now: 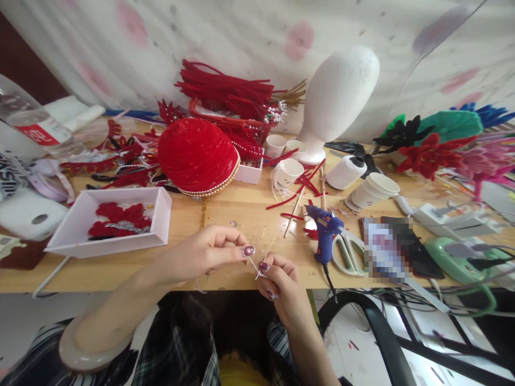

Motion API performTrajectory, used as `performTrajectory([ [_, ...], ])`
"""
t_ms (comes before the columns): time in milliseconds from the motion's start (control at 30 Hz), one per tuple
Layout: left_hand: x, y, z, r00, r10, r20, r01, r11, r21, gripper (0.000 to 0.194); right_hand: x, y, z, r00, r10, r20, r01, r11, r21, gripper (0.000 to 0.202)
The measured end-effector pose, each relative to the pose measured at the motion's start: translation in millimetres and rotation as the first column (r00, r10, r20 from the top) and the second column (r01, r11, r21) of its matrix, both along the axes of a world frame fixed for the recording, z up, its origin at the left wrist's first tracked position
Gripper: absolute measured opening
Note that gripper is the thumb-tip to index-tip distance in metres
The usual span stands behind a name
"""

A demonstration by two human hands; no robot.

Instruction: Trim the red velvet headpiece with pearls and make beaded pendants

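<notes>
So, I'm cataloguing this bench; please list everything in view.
Backdrop: 1, whitish, rear
Table: 1, brown, centre
Foam head: 1, white, back
Domed hat: 1, red, centre
Basket: 1, red, behind hat
Stems: many, red, atop basket
Open boxes: 2, white, left, centre
Bottle: 1, clear, left
Cups: 4+, white, right of hat
Thread cone: 1, white, right
Glue gun: 1, blue, right
Scissors: 1, pale, right
Flowers: several, multicoloured, right
Chair: 1, black, lower right
Clutter: uncountable, mixed, throughout
Strands: unclear, white, front
Left hand: 1, maroon nails, front
Right hand: 1, maroon nails, front
</notes>
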State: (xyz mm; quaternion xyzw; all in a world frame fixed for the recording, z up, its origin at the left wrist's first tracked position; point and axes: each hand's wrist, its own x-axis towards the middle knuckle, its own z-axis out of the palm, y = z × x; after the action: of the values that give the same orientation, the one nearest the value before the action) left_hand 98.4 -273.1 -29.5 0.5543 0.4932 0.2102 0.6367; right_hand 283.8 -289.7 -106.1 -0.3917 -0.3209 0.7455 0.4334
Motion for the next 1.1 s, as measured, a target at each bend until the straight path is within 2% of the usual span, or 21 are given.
performTrajectory([
  [100, 1, 0, -2.7, 0.999, -0.035, 0.0, 0.035, 0.999, 0.004, 0.033, 0, 0, 1.4, 1.0, -0.018, -0.014, 0.019, 1.0, 0.005, 0.027],
  [267, 3, -3, -8.0, 0.997, 0.024, -0.075, -0.012, 0.988, 0.155, 0.026, 1, 1, 4.6, 0.998, -0.05, -0.034, 0.05, 0.999, 0.019, 0.027],
  [367, 3, -9, -9.5, 0.997, 0.031, -0.069, -0.022, 0.992, 0.12, 0.029, 2, 2, 4.8, 0.998, -0.049, -0.04, 0.05, 0.998, 0.026, 0.028],
  [533, 8, -21, -13.6, 0.978, -0.003, -0.208, 0.019, 0.997, 0.075, 0.034, 3, 4, 3.4, 0.998, -0.036, -0.059, 0.038, 0.999, 0.032, 0.033],
  [633, 16, -24, -16.8, 0.986, -0.004, -0.165, 0.014, 0.998, 0.065, 0.04, 4, 5, 3.0, 0.997, -0.026, -0.069, 0.029, 0.999, 0.042, 0.035],
  [767, 28, -25, -22.6, 0.982, 0.147, -0.122, -0.118, 0.969, 0.216, 0.045, 6, 5, 3.3, 0.997, -0.019, -0.078, 0.022, 0.999, 0.036, 0.033],
  [833, 33, -25, -26.5, 0.99, 0.125, -0.071, -0.105, 0.966, 0.236, 0.039, 7, 5, 3.2, 0.996, -0.023, -0.086, 0.026, 0.999, 0.03, 0.033],
  [900, 35, -25, -30.9, 0.995, 0.101, -0.01, -0.097, 0.975, 0.202, 0.035, 8, 5, 2.7, 0.996, -0.027, -0.08, 0.029, 0.999, 0.033, 0.034],
  [1000, 38, -27, -38.4, 0.982, 0.174, 0.069, -0.183, 0.973, 0.143, 0.034, 10, 5, 1.1, 0.999, -0.035, -0.035, 0.037, 0.997, 0.074, 0.037],
  [1100, 41, -31, -45.0, 0.964, 0.222, 0.146, -0.226, 0.974, 0.009, 0.037, 10, 5, -0.6, 0.999, -0.042, 0.014, 0.041, 0.993, 0.115, 0.039],
])
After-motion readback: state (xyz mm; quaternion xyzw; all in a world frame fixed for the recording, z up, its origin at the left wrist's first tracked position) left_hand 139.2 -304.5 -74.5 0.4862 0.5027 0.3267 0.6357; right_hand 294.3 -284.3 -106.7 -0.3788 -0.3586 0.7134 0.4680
